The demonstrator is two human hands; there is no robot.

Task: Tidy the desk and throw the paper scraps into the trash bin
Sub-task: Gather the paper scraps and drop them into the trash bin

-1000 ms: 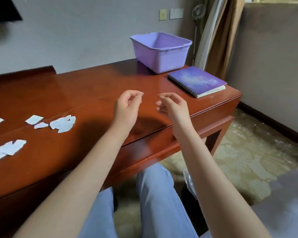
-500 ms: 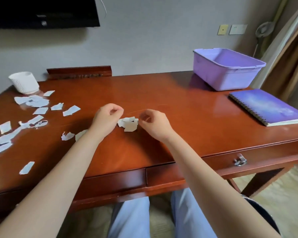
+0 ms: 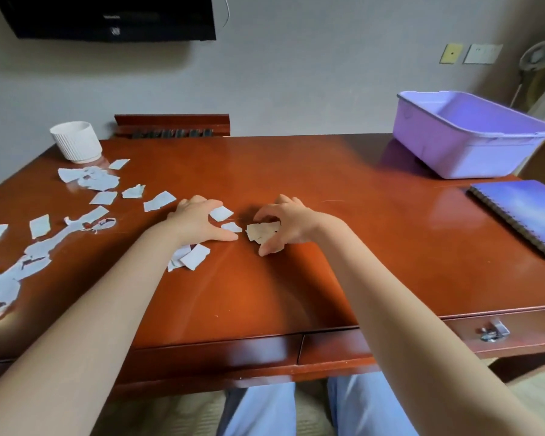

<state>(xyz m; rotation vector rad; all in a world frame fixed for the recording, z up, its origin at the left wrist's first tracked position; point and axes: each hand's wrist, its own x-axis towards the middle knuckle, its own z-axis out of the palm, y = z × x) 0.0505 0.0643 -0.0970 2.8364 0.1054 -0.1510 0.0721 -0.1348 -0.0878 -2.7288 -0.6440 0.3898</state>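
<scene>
Dozens of paper scraps (image 3: 104, 197) lying left | my right hand (image 3: 285, 226) curling round a clump (image 3: 262, 231), left hand (image 3: 199, 220) spreading flat, gripping nothing | loose grip probably shedding bits, ugh

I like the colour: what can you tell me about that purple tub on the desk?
The purple tub looks like pale lilac plastic: rectangular, rounded corners, lipped rim, open top, upright. It sits at the desk's far right corner, behind the spiral notebook, not touching it. Nothing shows inside, and only the desk touches it.

The desk (image 3: 343, 262) is glossy polished wood; the paper scraps (image 3: 159, 201) look matt with rough edges; the purple bin (image 3: 472, 155) is smooth plastic.
</scene>
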